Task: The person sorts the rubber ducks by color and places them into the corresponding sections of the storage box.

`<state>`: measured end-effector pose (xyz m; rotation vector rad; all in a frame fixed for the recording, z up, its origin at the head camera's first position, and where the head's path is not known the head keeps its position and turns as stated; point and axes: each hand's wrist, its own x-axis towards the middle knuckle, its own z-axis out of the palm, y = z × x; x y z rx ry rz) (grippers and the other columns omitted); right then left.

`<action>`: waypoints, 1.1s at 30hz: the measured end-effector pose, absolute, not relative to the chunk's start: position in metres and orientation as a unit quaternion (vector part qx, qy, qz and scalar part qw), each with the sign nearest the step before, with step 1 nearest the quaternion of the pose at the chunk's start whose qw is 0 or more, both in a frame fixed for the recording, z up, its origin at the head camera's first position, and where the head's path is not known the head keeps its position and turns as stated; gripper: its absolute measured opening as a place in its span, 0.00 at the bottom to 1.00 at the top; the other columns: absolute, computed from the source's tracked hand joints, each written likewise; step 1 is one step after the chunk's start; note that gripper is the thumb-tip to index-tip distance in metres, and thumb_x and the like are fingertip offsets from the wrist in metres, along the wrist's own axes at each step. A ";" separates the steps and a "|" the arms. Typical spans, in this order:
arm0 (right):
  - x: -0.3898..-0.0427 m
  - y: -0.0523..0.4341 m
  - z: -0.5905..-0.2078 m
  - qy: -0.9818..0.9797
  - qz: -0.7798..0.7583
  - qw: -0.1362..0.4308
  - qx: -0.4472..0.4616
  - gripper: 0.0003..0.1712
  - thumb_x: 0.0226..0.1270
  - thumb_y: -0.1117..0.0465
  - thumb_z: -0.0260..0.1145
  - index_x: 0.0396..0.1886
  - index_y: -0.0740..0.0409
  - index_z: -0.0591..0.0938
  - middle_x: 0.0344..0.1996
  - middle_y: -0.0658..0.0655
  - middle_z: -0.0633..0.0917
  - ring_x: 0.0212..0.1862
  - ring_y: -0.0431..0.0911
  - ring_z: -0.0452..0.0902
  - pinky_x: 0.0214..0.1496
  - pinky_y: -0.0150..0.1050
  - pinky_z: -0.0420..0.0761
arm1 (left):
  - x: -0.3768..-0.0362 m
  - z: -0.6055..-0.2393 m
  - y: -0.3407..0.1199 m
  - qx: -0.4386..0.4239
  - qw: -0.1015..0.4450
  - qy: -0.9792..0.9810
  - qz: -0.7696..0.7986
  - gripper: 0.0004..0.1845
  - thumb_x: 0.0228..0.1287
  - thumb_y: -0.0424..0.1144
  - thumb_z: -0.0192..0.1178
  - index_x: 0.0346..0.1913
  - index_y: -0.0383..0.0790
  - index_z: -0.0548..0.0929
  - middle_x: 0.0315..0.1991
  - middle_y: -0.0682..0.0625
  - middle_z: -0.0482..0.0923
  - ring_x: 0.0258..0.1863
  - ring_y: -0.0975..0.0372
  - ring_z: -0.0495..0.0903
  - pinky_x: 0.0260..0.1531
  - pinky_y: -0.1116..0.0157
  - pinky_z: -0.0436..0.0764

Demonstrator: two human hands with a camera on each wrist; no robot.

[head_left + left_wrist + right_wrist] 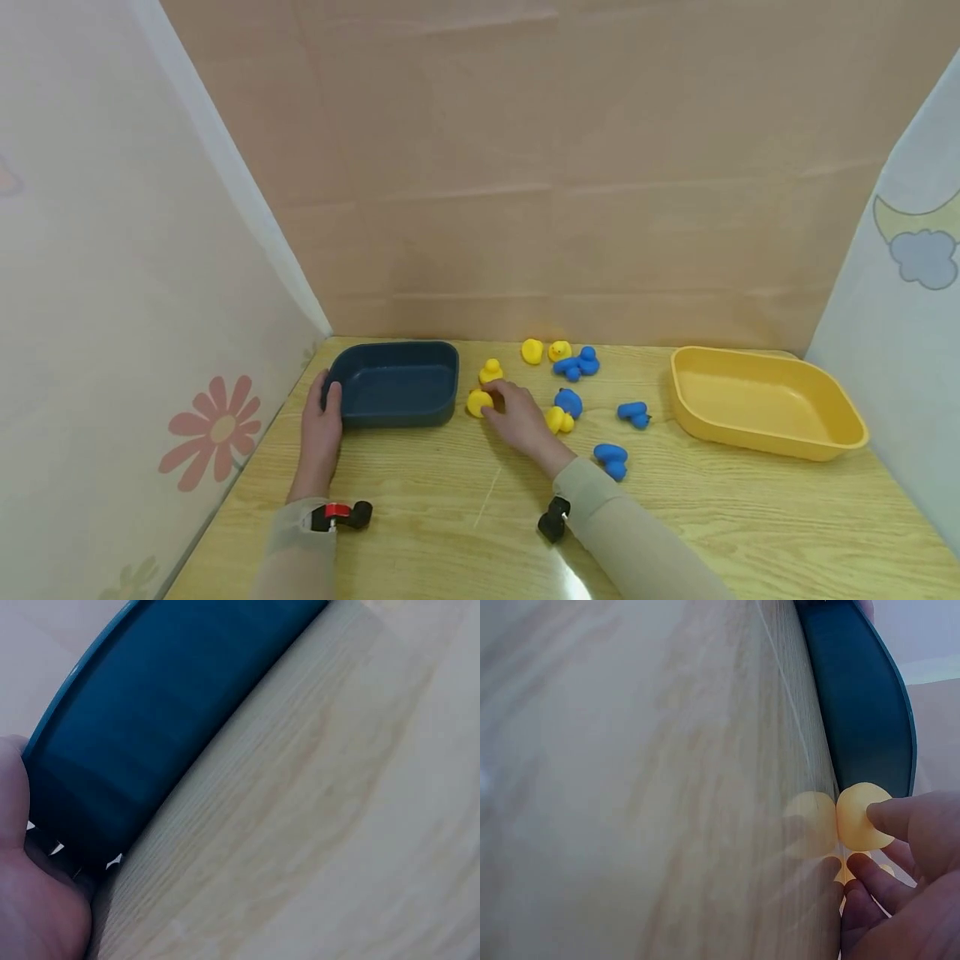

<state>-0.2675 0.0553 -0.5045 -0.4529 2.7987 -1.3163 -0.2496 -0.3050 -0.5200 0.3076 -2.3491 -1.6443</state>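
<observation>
My left hand (321,429) grips the left end of a dark blue plastic tub (401,418), its thumb over the rim and the fingers along the outer wall. In the left wrist view the tub's wall (142,727) stands flat on the wooden table. Right of the tub, my right hand (523,419) has thumb and fingers around a small yellow rubber duck (477,404). The right wrist view shows the thumb pressed on that duck (857,825), low at the tabletop. Just behind it sits another yellow duck (491,372).
Several more ducks lie scattered to the right: yellow ones (532,352) near the back wall, a yellow one (558,419) beside my right hand, and blue ones (611,460) farther right. A yellow tub (757,439) stands at the right. Walls enclose the table's left, back and right.
</observation>
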 end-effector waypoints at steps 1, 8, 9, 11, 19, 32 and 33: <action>-0.268 0.055 -0.505 0.896 -0.422 0.010 -0.140 0.21 0.82 0.60 0.71 0.69 0.59 0.83 0.65 0.59 0.85 0.67 0.59 0.77 0.74 0.58 0.77 | -0.250 -0.521 -0.305 0.104 0.129 -0.805 -0.569 0.42 0.89 0.64 0.44 0.92 0.48 0.51 0.91 0.45 0.46 0.89 0.44 0.46 0.84 0.38 0.50; -0.269 0.055 -0.506 0.898 -0.424 0.015 -0.116 0.18 0.81 0.60 0.72 0.65 0.57 0.83 0.61 0.57 0.86 0.64 0.57 0.78 0.73 0.55 0.78 | -0.248 -0.521 -0.303 0.104 0.132 -0.802 -0.574 0.41 0.89 0.65 0.43 0.92 0.50 0.49 0.91 0.46 0.45 0.89 0.45 0.45 0.85 0.38 0.49; -0.269 0.055 -0.506 0.898 -0.425 0.015 -0.114 0.17 0.81 0.60 0.72 0.64 0.57 0.83 0.60 0.57 0.86 0.64 0.56 0.78 0.72 0.55 0.79 | -0.248 -0.521 -0.303 0.106 0.132 -0.802 -0.572 0.41 0.89 0.65 0.42 0.92 0.50 0.49 0.91 0.47 0.45 0.89 0.45 0.45 0.85 0.39 0.49; -0.268 0.054 -0.505 0.898 -0.426 0.012 -0.111 0.17 0.81 0.61 0.72 0.64 0.58 0.83 0.60 0.58 0.86 0.62 0.56 0.79 0.71 0.56 0.80 | -0.248 -0.521 -0.302 0.108 0.133 -0.803 -0.570 0.41 0.89 0.66 0.42 0.92 0.51 0.49 0.91 0.46 0.45 0.89 0.45 0.45 0.85 0.39 0.48; -0.260 0.056 -0.500 0.894 -0.439 0.011 -0.092 0.16 0.80 0.62 0.72 0.62 0.58 0.82 0.55 0.60 0.87 0.54 0.54 0.81 0.65 0.55 0.83 | -0.249 -0.522 -0.302 0.106 0.140 -0.808 -0.563 0.41 0.89 0.65 0.41 0.92 0.48 0.50 0.91 0.44 0.46 0.89 0.45 0.45 0.85 0.40 0.48; -0.256 0.064 -0.487 0.862 -0.504 -0.026 -0.053 0.15 0.83 0.59 0.70 0.63 0.56 0.81 0.56 0.59 0.85 0.58 0.55 0.83 0.63 0.53 0.86 | -0.248 -0.521 -0.301 0.081 0.135 -0.812 -0.561 0.42 0.88 0.67 0.41 0.92 0.52 0.49 0.91 0.48 0.46 0.89 0.46 0.45 0.85 0.39 0.48; -0.256 0.064 -0.484 0.860 -0.507 -0.029 -0.051 0.16 0.83 0.59 0.70 0.63 0.56 0.81 0.57 0.58 0.85 0.58 0.54 0.83 0.63 0.53 0.86 | -0.249 -0.522 -0.301 0.081 0.134 -0.813 -0.561 0.42 0.88 0.68 0.41 0.92 0.53 0.50 0.91 0.48 0.46 0.89 0.46 0.45 0.85 0.39 0.48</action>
